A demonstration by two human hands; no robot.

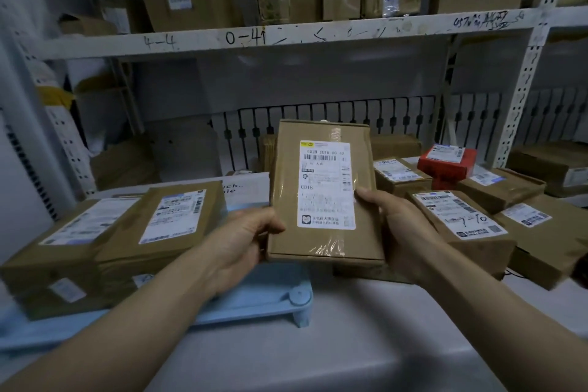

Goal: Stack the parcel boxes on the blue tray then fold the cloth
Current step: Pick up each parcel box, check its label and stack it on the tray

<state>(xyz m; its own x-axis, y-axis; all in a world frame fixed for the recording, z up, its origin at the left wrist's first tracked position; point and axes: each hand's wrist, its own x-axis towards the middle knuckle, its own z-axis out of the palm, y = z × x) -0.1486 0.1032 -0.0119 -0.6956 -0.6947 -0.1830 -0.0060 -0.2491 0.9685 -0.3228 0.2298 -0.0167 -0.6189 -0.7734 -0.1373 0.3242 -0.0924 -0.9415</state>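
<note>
Head view shows the left hand (245,232) and right hand (394,226) gripping a parcel box (321,191) by opposite edges, label up, apparently for carrying to the blue tray (254,299)

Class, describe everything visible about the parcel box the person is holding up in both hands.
The held parcel box is flat, brown cardboard, sealed with clear tape running along its length. A white shipping label with barcodes and printed text covers much of its upper face. It is lifted and tilted towards the camera, above the blue tray. The left hand grips its lower left edge, the right hand its lower right edge, thumbs on top.
</note>
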